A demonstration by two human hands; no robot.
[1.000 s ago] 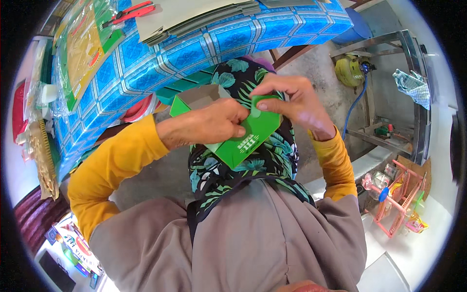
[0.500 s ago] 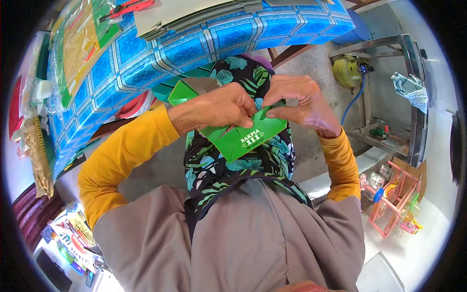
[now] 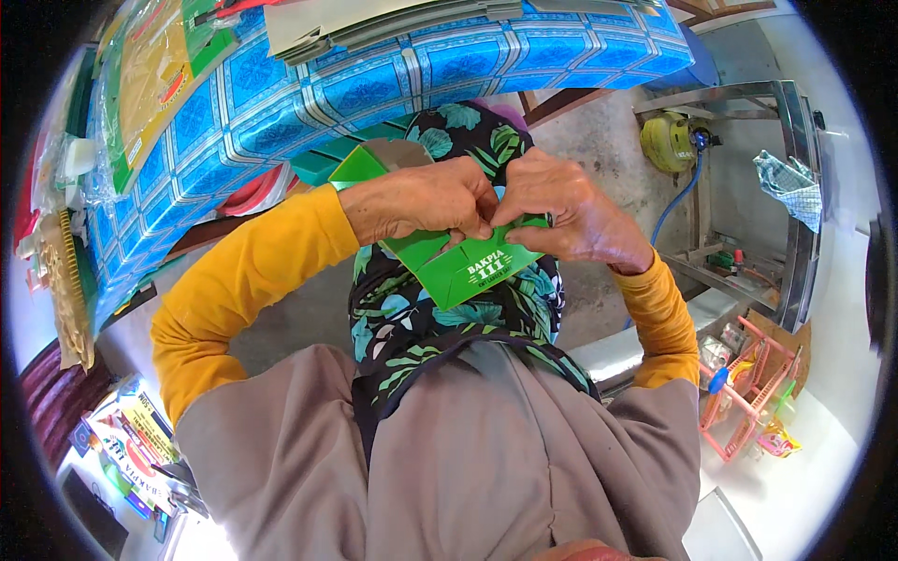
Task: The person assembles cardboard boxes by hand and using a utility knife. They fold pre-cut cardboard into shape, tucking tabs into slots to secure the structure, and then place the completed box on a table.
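In the head view, the person's left hand and right hand come together over the lap, both at work on a green box made of thin card. The left grip is closed on the box's upper edge, thumb and fingers bent inward. The right grip is clamped on the same edge just beside it, its thumb lying on the front panel. The fingertips nearly meet; I cannot tell whether they touch each other. The box sits tilted, one corner pointing down toward the body, with pale lettering on its front and a greyish inner face showing at the far left.

Under the box is a dark leaf-patterned cloth spread over the lap. Both forearms wear yellow sleeves.

Beyond the hands runs a counter covered by a blue patterned cloth. On it lie a stack of pale card and, to the left, yellow-and-green packaging with clear plastic over it. To the right, a greenish gas cylinder with a blue hose stands by a metal frame, where a checked cloth hangs.
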